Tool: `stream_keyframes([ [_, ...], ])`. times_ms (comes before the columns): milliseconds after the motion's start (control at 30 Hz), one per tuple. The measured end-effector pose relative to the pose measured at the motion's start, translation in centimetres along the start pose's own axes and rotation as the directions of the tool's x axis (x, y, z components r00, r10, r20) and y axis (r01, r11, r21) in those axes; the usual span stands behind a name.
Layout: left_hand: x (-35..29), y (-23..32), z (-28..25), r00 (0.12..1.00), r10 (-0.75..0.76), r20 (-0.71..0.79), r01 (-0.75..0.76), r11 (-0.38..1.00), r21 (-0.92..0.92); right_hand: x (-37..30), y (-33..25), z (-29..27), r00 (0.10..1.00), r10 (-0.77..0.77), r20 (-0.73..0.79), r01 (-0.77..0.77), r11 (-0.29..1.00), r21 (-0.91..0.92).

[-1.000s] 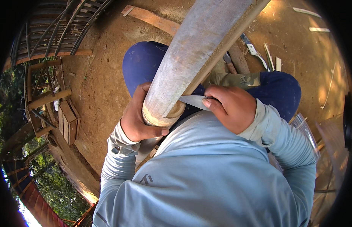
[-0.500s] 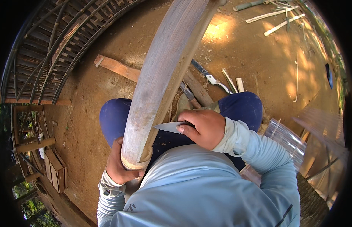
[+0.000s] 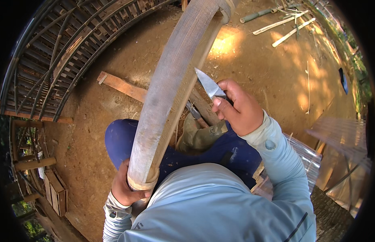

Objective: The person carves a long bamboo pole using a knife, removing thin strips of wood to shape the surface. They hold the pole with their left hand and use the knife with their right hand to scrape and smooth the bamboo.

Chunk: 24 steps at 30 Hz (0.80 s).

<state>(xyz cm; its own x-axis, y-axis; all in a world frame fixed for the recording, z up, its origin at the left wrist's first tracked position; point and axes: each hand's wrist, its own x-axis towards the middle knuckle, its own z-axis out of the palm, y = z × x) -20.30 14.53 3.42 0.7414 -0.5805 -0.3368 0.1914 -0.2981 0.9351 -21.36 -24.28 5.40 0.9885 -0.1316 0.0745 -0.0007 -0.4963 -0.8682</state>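
Note:
A thick bamboo pole (image 3: pixel 161 90) slants up and away from me, with a long opening cut along its right side. Near its lower end my left hand (image 3: pixel 126 188) is wrapped around it, thumb across the front. Held in my right hand (image 3: pixel 242 107) is a knife (image 3: pixel 208 83) with a short pointed blade. The blade points up and left, its tip close to the pole's right edge; whether it touches I cannot tell. Most of the knife's handle is hidden in my fingers.
A wooden plank (image 3: pixel 123 86) lies on the dirt floor beyond my knees. Another tool (image 3: pixel 196 114) rests near my boot (image 3: pixel 199 135). Bamboo strips (image 3: pixel 293 32) are scattered at the far right. A slatted bamboo structure (image 3: pixel 70 52) stands at the left, clear plastic sheets (image 3: pixel 304 157) at the right.
My right hand and the knife have moved up and away along the pole, the blade now turned more upward. My right knee has shifted inward. My left hand keeps its hold.

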Motion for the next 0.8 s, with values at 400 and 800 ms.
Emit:
stream_keyframes([
  [400,-0.7,0.8,2.2,0.991,0.092,-0.099,-0.061,0.958,0.279,4.6,-0.3,-3.6,0.831,-0.419,-0.366,0.086,0.747,-0.659],
  [800,-1.0,-1.4,1.9,0.967,0.237,-0.093,-0.139,0.799,0.585,5.6,-2.7,-3.3,0.897,-0.277,-0.345,-0.094,0.642,-0.761],
])
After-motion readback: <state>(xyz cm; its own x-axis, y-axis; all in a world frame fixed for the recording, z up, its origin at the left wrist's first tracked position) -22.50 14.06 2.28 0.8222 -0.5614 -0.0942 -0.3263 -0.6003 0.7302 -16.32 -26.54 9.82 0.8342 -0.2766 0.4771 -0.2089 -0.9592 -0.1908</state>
